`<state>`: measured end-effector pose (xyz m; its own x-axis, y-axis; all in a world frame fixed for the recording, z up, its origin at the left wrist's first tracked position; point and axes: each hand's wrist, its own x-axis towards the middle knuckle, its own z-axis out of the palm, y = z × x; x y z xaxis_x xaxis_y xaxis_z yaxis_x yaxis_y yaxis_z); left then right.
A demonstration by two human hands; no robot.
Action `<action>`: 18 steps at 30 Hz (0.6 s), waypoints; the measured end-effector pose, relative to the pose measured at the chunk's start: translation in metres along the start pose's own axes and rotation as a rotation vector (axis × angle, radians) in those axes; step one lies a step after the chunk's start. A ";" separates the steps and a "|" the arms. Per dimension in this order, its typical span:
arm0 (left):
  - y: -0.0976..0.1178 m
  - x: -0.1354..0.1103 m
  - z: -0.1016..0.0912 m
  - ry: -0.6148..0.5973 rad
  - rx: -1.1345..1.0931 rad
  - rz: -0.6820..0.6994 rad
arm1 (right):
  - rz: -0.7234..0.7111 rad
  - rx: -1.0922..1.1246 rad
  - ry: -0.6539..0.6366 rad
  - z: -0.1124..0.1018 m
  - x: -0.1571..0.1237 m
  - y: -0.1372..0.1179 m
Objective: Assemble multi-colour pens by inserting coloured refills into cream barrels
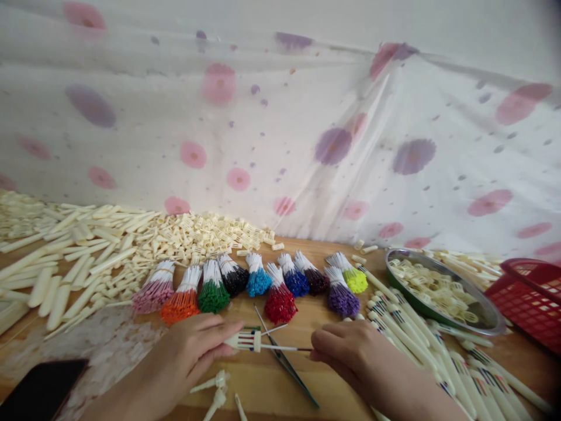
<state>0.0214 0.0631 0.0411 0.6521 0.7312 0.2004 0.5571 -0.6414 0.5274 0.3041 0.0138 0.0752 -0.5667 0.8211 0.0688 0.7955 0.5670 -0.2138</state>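
Note:
My left hand [208, 345] is closed around a cream slotted pen part [245, 340], with coloured slides showing in its slots. White tubes stick out of its right end. My right hand [344, 354] pinches the dark end of a thin pen refill [289, 348], whose white end meets the slotted part. Beneath the refill, a pair of dark tweezers [291, 371] lies slantwise on the wooden table. Behind my hands stand bundles of refills with white ends and coloured tips, among them a red bundle [280, 298] and a purple bundle [343, 295].
Loose cream parts [210, 234] and pen barrels [83, 263] are heaped at the left. Cream pens [421, 333] lie at the right, beside a metal-rimmed bowl [493, 307] of small parts and a red basket [532, 298]. A dark phone [44, 389] sits at the lower left.

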 end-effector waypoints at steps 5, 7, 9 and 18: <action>0.002 0.000 0.002 -0.006 0.019 0.012 | 0.008 0.006 0.012 0.003 -0.002 0.001; 0.003 0.001 0.000 -0.019 0.032 0.021 | -0.006 0.003 0.033 0.005 -0.001 0.001; 0.004 0.001 0.000 -0.018 0.037 0.047 | -0.024 -0.003 0.064 0.006 0.000 0.000; 0.000 -0.002 0.003 0.027 0.052 0.098 | -0.086 0.010 0.150 0.001 -0.001 -0.003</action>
<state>0.0219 0.0612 0.0382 0.6909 0.6700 0.2717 0.5179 -0.7209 0.4605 0.3020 0.0116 0.0748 -0.5939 0.7705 0.2317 0.7428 0.6357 -0.2101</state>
